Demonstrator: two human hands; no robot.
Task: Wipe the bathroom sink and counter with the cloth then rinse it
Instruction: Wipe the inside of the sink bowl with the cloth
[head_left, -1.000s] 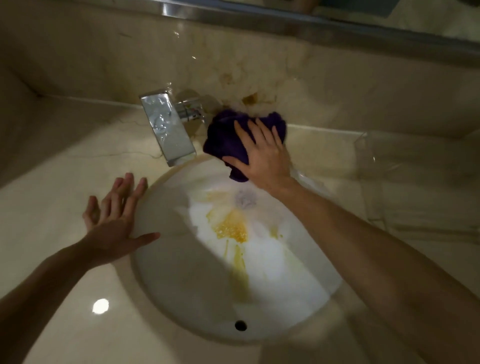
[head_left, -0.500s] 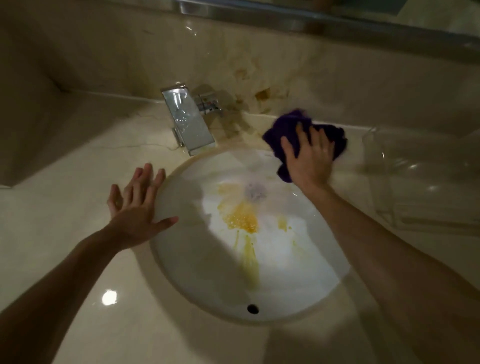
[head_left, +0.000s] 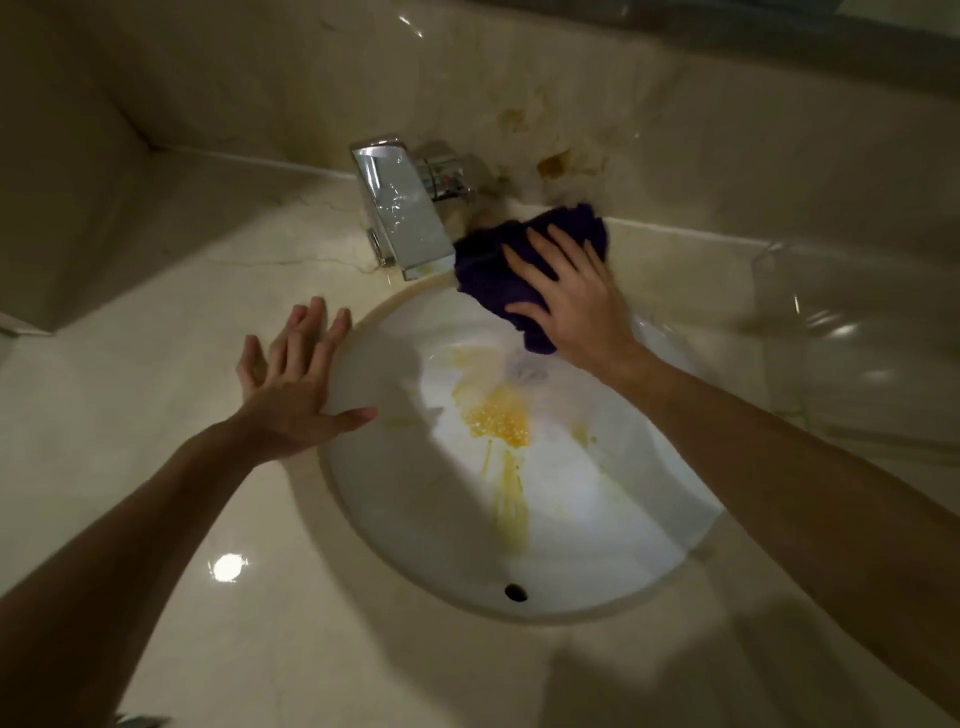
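Observation:
A white oval sink is set into a beige marble counter. A yellow stain runs down the bowl near the drain. My right hand presses flat on a dark purple cloth at the sink's far rim, just right of the chrome faucet. Part of the cloth hangs over the rim into the bowl. My left hand rests on the counter at the sink's left rim, fingers spread, holding nothing.
Brown stains mark the backsplash behind the faucet. A clear plastic tray sits on the counter at the right. The overflow hole is at the sink's near side. A wall corner closes the counter at the left.
My right hand slid the cloth right along the back rim, then back left beside the faucet. My left hand stays at the sink's left rim.

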